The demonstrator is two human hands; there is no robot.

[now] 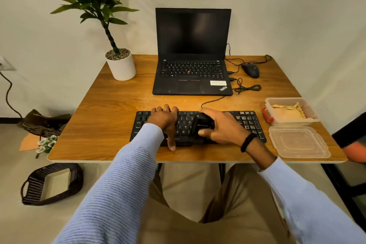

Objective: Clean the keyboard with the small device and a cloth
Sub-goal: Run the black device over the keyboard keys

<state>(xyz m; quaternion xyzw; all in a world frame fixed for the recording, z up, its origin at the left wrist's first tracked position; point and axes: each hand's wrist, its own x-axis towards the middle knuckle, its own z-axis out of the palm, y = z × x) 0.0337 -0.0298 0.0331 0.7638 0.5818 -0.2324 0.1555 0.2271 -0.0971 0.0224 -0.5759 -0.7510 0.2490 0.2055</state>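
Note:
A black keyboard (pixel 247 123) lies across the near part of the wooden table (pixel 103 117). My left hand (pixel 165 122) lies across its left half, fingers curled over the far edge and thumb down at the near edge, holding it. My right hand (pixel 219 127) grips a small black device (pixel 203 124) that sits on the keys near the middle of the keyboard. A yellowish cloth (pixel 287 112) lies crumpled in an open plastic box (pixel 277 103) at the table's right side.
An open black laptop (pixel 192 49) stands behind the keyboard, with a wired mouse (pixel 251 70) and loose cables (pixel 248 87) to its right. A potted plant (pixel 120 65) sits at the back left. The box's lid (pixel 298 142) lies near the right front corner.

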